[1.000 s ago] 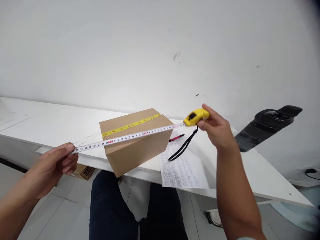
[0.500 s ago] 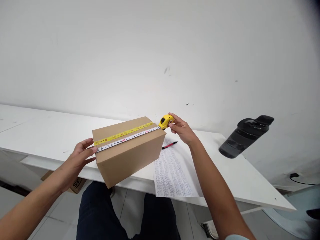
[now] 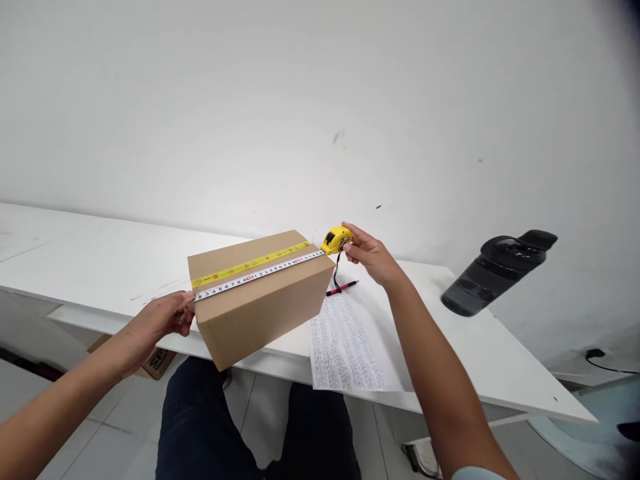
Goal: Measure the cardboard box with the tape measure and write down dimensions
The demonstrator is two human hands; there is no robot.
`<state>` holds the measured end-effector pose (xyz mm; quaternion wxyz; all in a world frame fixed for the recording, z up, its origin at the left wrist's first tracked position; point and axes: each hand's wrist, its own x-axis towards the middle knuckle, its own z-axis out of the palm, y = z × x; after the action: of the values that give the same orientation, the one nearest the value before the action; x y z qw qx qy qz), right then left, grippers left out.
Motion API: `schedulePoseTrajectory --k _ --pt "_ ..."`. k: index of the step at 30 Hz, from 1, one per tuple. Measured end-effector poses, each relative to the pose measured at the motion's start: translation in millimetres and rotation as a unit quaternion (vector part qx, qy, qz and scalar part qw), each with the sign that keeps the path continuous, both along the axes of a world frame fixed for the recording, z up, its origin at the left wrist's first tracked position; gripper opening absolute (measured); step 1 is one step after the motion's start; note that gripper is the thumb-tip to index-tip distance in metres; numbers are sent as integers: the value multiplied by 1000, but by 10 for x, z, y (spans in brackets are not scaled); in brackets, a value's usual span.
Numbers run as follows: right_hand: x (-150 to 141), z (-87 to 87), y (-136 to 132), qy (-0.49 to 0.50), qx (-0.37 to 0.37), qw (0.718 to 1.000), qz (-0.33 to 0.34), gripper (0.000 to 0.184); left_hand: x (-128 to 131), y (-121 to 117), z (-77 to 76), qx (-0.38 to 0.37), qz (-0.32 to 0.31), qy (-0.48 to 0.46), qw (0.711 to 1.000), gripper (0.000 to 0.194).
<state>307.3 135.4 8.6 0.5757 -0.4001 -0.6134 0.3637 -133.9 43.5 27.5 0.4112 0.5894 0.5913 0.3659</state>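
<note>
The white tabletop (image 3: 100,250) runs smooth and glossy from the left, and below its front edge sits a brown carton (image 3: 158,362) with black lettering. The left hand (image 3: 163,315) is drawn narrow, its fingertips pinching the tape-measure blade (image 3: 260,274) at the near-left edge of the cardboard box (image 3: 265,327); its end hook is hidden. The box, matt brown, crisp-edged and oblong, rests on the tabletop with one corner jutting past the front edge. Along its lid, the thin white blade lies beside a glossy strip of yellow printed packing tape (image 3: 253,265). Keeping the blade straight seems to call for light, even tension between both hands. The densely handwritten sheet (image 3: 350,347) lies right of the box, the red-and-black pen (image 3: 343,289) near its top. Above the pen, the right hand (image 3: 375,259) grips the rounded yellow tape-measure case (image 3: 337,240), its black cord strap (image 3: 337,272) dangling. Farther right is the translucent dark bottle (image 3: 493,275), seen tilted, with a black lid
</note>
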Motion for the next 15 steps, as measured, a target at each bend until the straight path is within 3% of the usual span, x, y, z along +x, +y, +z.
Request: schedulePoseTrajectory --k 3,5,8,10,13,15 --pt "113 47 -8 -21 13 1000 -15 57 24 5 99 -6 -56 6 998 51" --pt "210 73 -47 -26 20 999 -27 57 -21 -19 188 0 -56 16 998 48" --pt "384 71 -307 -21 34 997 -62 56 -337 -174 299 10 -4 -32 999 47" --pt "511 2 -668 -7 47 994 -102 56 -672 -392 302 26 64 -82 994 54" --pt "608 -235 -1393 -35 14 987 -158 63 -1001 -825 113 37 105 -88 990 61" --pt "507 -446 -1853 -85 -10 977 -197 65 -900 -1094 -164 4 40 -67 997 64"
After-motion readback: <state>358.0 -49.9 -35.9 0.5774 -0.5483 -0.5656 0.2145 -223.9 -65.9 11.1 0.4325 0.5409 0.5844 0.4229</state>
